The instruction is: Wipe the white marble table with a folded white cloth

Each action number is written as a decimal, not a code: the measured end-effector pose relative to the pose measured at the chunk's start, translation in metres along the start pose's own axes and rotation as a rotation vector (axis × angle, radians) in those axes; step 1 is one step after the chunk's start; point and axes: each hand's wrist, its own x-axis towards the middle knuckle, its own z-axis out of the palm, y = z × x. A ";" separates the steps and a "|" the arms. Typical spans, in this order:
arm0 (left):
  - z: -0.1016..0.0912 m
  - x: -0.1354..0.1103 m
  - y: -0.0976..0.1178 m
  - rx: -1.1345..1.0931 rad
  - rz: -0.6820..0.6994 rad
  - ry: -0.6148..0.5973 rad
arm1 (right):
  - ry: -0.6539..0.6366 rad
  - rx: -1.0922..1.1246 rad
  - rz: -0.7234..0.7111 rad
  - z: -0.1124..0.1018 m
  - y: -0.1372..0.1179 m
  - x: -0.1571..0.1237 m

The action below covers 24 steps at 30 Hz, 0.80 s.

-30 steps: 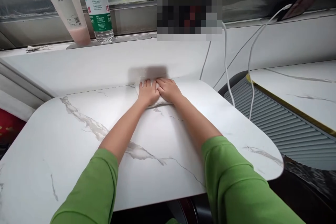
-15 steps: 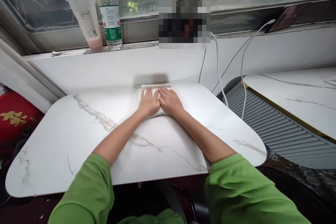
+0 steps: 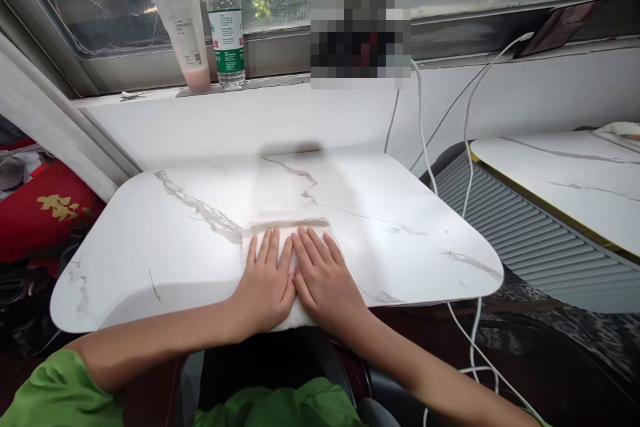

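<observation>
A white cloth point(image 3: 287, 232) lies flat on the white marble-patterned table point(image 3: 200, 260), near the edge closest to me. My left hand point(image 3: 263, 283) presses palm down on its left part, fingers stretched out and slightly apart. Beside it, my right hand point(image 3: 327, 277) lies flat on the right part of the cloth, also with straight fingers. The two thumbs meet or nearly meet in the middle. Much of the cloth is hidden beneath both hands, and its near end reaches the table's front edge.
On the window sill stand a plastic cup point(image 3: 183, 33) with pink drink and a water bottle point(image 3: 226, 33). White cables point(image 3: 470, 113) hang at the right, near a second table point(image 3: 560, 163). A red bag point(image 3: 55, 210) is at the left. Part of the sill is pixelated.
Both hands have slid the cloth from the table's far edge by the wall back towards me, to the near edge. My elbows have bent outward. The view has shifted slightly.
</observation>
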 end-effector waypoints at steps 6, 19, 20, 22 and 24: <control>-0.001 0.031 -0.026 -0.021 -0.109 -0.010 | -0.053 0.018 0.020 0.012 0.008 0.044; 0.002 0.198 -0.141 -0.027 -0.262 0.118 | 0.039 0.107 0.111 0.070 0.076 0.235; 0.003 0.203 -0.142 -0.026 -0.279 0.132 | 0.045 0.110 0.112 0.071 0.080 0.241; 0.004 0.209 -0.144 -0.031 -0.293 0.145 | 0.054 0.117 0.119 0.072 0.085 0.247; 0.005 0.211 -0.145 -0.042 -0.293 0.146 | 0.058 0.122 0.122 0.074 0.086 0.248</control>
